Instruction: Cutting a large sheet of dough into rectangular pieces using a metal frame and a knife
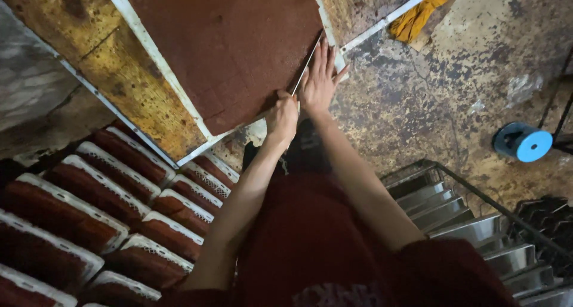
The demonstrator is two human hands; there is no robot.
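Bottom of frame: dark red shirt (310, 247), both forearms reaching up toward centre. Lower left: rows of white perforated crates (89, 205) packed with red-brown blocks; lower right: stacked steel trays (453, 217). Centre: left hand (282, 117) fisted, fingers curled tight round the near end of a thin straight blade or rod (305, 66), which runs up and right along the slab's right edge. Right hand (319, 80) just beside it, flat, fingers straight and close together, thumb out, pressing at that same edge. Red-brown slab (227, 44) fills upper centre, lying in a white-rimmed tray (155, 56) on a worn yellow board (119, 74); faint scored grid visible across its surface. Judged step: cutting or trimming along the right margin, near corner reached. Next move calls for a steady bracing hand, fingers clear of the blade line, tool kept straight against the rim. Far: stained floor, blue spool (524, 143) at right, yellow cloth (421, 14) top right.
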